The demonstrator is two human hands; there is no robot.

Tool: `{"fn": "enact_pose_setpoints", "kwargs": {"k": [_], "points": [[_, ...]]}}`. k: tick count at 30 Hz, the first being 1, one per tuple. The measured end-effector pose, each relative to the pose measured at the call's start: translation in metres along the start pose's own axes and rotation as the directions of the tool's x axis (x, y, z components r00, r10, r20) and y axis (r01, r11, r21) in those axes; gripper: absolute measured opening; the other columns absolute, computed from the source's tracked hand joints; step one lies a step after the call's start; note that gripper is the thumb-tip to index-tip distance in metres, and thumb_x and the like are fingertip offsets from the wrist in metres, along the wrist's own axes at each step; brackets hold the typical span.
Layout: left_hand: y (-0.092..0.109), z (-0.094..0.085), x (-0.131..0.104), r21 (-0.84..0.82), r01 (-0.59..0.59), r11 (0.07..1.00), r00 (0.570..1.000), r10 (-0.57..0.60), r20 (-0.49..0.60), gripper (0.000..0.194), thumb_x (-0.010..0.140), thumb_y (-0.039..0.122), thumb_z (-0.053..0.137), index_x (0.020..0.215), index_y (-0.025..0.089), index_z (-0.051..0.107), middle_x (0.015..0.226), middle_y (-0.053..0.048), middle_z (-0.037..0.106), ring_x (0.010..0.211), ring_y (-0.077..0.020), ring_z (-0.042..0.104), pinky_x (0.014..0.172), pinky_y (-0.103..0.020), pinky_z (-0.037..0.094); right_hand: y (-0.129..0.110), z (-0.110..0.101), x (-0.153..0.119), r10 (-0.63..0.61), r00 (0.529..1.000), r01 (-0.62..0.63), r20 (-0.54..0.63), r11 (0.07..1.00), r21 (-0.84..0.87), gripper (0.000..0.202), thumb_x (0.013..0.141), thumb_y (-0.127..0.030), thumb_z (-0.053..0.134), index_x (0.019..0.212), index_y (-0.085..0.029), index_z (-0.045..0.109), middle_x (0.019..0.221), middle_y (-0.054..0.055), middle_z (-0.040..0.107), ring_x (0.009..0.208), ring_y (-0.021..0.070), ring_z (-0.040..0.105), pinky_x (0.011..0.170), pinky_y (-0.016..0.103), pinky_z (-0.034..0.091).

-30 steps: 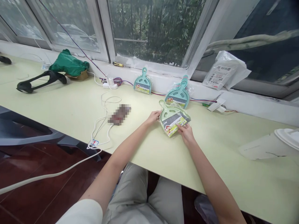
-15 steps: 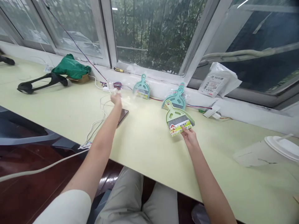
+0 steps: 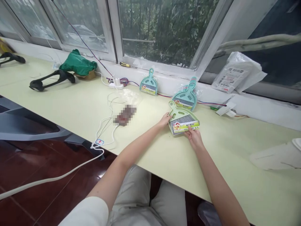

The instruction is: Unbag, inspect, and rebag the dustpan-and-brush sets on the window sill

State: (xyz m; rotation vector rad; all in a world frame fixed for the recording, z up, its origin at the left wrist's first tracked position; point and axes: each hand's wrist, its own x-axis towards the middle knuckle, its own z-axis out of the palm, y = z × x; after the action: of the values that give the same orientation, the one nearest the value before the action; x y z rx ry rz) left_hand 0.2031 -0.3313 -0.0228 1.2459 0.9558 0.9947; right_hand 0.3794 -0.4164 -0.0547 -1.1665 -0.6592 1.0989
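Observation:
A light green mini dustpan and brush set (image 3: 182, 113) with grey bristles and a printed card band is held up over the table. My right hand (image 3: 194, 138) grips its lower edge by the card, thumb on the front. At its left edge my left hand (image 3: 165, 120) closes on the rim; some of its fingers are hidden behind. Just behind, a wrapped stack of teal dustpan sets (image 3: 188, 94) leans near the window wall. One more teal set (image 3: 149, 84) stands against the wall, further left.
Crumpled clear plastic (image 3: 129, 95) lies behind a pixelated phone-like item (image 3: 125, 115). White cables (image 3: 103, 125) run off the table's front edge. A power strip (image 3: 116, 84), green bag (image 3: 77, 62), black frame (image 3: 53, 79), white package (image 3: 231, 75) and white cup (image 3: 275, 156) are around.
My left hand has come from near the power strip and clear plastic, moving right to the green dustpan set's left edge. My right hand keeps its hold. The view has shifted slightly.

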Motion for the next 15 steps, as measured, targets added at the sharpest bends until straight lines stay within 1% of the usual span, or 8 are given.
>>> {"fn": "enact_pose_setpoints", "kwargs": {"k": [2,4,6,9,10,12,14,15], "points": [[-0.015,0.003,0.007,-0.067,0.074,0.995,0.995,-0.078,-0.065,0.022,0.089,0.031,0.049,0.102,0.015,0.058,0.101,-0.009,0.065,0.100,-0.0206,0.059,0.091,-0.035,0.045,-0.006,-0.016,0.009,0.042,0.996,-0.045,-0.083,0.998,-0.039,0.032,0.079,-0.051,0.063,0.087,-0.020,0.061,0.078,0.005,0.070,0.068,0.0177,0.068,0.053,0.027,0.057],[-0.022,-0.006,0.011,-0.085,0.029,0.996,0.989,-0.041,-0.144,0.019,0.089,0.028,0.047,0.098,0.016,0.059,0.105,-0.009,0.065,0.103,-0.0199,0.058,0.095,-0.033,0.042,-0.016,-0.038,0.020,0.032,0.980,-0.044,-0.197,0.997,-0.058,0.049,0.087,-0.063,0.039,0.081,-0.019,0.060,0.074,0.008,0.069,0.060,0.0160,0.065,0.044,0.024,0.050],[-0.025,-0.018,0.011,-0.041,-0.047,0.998,0.981,0.039,-0.188,0.020,0.090,0.031,0.047,0.098,0.018,0.059,0.111,-0.007,0.064,0.108,-0.0194,0.056,0.098,-0.032,0.039,-0.026,-0.061,0.029,-0.008,0.964,-0.014,-0.267,0.997,-0.081,0.066,0.087,-0.069,0.019,0.075,-0.020,0.060,0.074,0.011,0.067,0.055,0.0148,0.062,0.039,0.023,0.043],[-0.025,-0.028,0.010,0.051,-0.073,0.996,0.977,0.082,-0.198,0.025,0.091,0.038,0.045,0.099,0.020,0.059,0.112,-0.006,0.064,0.109,-0.0200,0.055,0.097,-0.031,0.039,-0.037,-0.083,0.035,-0.018,0.956,0.005,-0.293,0.999,-0.045,0.074,0.084,-0.073,0.012,0.072,-0.020,0.062,0.069,0.011,0.065,0.046,0.0128,0.053,0.036,0.023,0.036],[-0.025,-0.028,0.009,0.079,-0.076,0.994,0.975,0.090,-0.201,0.027,0.091,0.039,0.044,0.100,0.019,0.059,0.112,-0.006,0.064,0.108,-0.0203,0.055,0.096,-0.031,0.039,-0.038,-0.083,0.034,-0.015,0.956,0.005,-0.292,0.999,-0.037,0.075,0.084,-0.074,0.014,0.073,-0.020,0.063,0.066,0.010,0.063,0.043,0.0118,0.049,0.035,0.023,0.033],[-0.025,-0.023,0.006,0.131,-0.113,0.985,0.972,0.137,-0.193,0.030,0.092,0.039,0.042,0.103,0.018,0.060,0.112,-0.007,0.064,0.107,-0.0208,0.056,0.095,-0.031,0.039,-0.037,-0.071,0.029,-0.036,0.965,0.014,-0.259,0.996,-0.085,0.071,0.082,-0.076,0.022,0.077,-0.019,0.065,0.063,0.007,0.061,0.041,0.0105,0.043,0.036,0.024,0.031],[-0.022,-0.014,-0.002,0.176,-0.192,0.966,0.965,0.218,-0.147,0.034,0.093,0.040,0.040,0.110,0.018,0.059,0.114,-0.008,0.064,0.107,-0.0208,0.056,0.096,-0.030,0.039,-0.031,-0.046,0.019,-0.112,0.977,0.068,-0.182,0.970,-0.232,0.065,0.080,-0.075,0.033,0.084,-0.020,0.066,0.070,0.006,0.062,0.047,0.0113,0.048,0.041,0.024,0.036],[-0.020,-0.009,-0.008,0.198,-0.237,0.951,0.960,0.261,-0.103,0.037,0.093,0.041,0.039,0.113,0.018,0.059,0.115,-0.008,0.064,0.107,-0.0208,0.057,0.096,-0.030,0.039,-0.028,-0.030,0.012,-0.199,0.971,0.145,-0.130,0.930,-0.337,0.058,0.080,-0.071,0.040,0.091,-0.021,0.066,0.079,0.006,0.064,0.055,0.0131,0.054,0.048,0.025,0.041]]}}
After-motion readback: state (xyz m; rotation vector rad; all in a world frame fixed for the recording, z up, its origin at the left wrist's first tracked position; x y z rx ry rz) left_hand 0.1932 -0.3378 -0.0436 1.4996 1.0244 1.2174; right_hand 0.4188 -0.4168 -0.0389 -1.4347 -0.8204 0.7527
